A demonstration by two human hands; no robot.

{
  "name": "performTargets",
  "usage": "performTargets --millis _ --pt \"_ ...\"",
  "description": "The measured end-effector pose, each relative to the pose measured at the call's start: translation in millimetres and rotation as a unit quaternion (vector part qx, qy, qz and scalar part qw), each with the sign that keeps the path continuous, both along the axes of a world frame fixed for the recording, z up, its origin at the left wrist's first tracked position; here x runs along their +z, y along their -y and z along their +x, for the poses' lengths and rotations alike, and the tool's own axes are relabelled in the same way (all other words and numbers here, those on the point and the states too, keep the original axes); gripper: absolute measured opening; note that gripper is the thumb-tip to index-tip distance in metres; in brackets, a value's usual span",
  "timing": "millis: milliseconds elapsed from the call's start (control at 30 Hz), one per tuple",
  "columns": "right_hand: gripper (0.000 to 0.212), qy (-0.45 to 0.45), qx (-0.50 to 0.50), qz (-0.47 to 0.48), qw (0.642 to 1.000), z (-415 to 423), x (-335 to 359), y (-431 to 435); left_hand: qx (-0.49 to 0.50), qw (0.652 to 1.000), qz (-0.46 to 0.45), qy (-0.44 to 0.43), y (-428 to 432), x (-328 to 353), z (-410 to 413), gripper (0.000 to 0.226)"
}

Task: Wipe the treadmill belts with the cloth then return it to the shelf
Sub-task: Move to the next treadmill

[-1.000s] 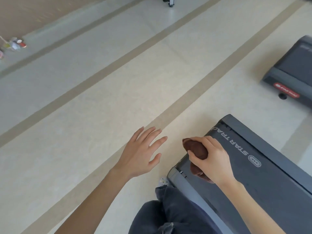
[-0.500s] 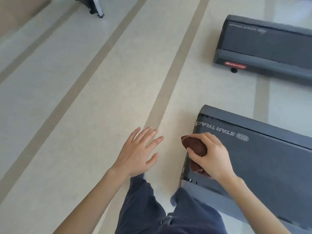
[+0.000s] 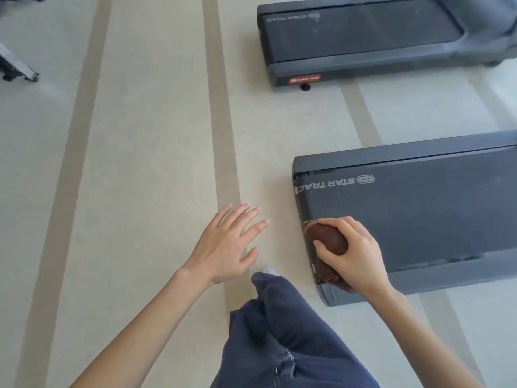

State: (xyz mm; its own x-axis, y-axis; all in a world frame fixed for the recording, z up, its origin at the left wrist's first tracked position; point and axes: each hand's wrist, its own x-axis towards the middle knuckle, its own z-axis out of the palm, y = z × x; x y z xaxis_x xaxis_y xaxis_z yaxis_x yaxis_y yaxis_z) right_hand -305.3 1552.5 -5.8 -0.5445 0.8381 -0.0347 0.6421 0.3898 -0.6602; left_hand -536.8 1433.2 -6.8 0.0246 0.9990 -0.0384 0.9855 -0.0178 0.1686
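Brown cloth (image 3: pixel 326 238), bunched into a wad, sits at the rear edge of the near treadmill belt (image 3: pixel 419 217), with the right hand (image 3: pixel 354 254) curled tightly over it. Beside that treadmill, the left hand (image 3: pixel 223 245) hovers over the pale striped floor (image 3: pixel 140 163), fingers spread and holding nothing. Beyond the near belt lies a second treadmill (image 3: pixel 363 35).

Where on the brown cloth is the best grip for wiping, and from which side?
The bunched top, from above, as the right hand does: the cloth is wadded into a rounded lump on the flat belt, leaving its underside free to wipe.
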Motion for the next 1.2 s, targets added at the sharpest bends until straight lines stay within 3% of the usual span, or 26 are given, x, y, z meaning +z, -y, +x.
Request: performTargets --millis 200,700,967,1200 --pt "0.031 -0.013 -0.112 0.006 0.994 -13.6 -9.6 -37.1 -0.12 0.993 0.019 -0.006 -83.3 -7.4 -28.6 0.051" --pt "0.033 -0.03 -0.31 0.019 0.95 -57.5 -6.2 -168.6 -0.297 0.955 0.021 -0.012 -306.5 -4.3 -93.5 0.05" --pt "0.032 -0.028 -0.445 0.047 0.894 -92.6 -5.6 -204.4 -0.42 0.906 0.055 -0.009 -406.8 -14.5 -134.2 0.051" --pt "0.032 -0.046 -0.562 0.052 0.824 -190.0 -1.1 -237.7 -0.519 0.853 0.059 0.012 -497.7 -4.3 -200.6 0.051"
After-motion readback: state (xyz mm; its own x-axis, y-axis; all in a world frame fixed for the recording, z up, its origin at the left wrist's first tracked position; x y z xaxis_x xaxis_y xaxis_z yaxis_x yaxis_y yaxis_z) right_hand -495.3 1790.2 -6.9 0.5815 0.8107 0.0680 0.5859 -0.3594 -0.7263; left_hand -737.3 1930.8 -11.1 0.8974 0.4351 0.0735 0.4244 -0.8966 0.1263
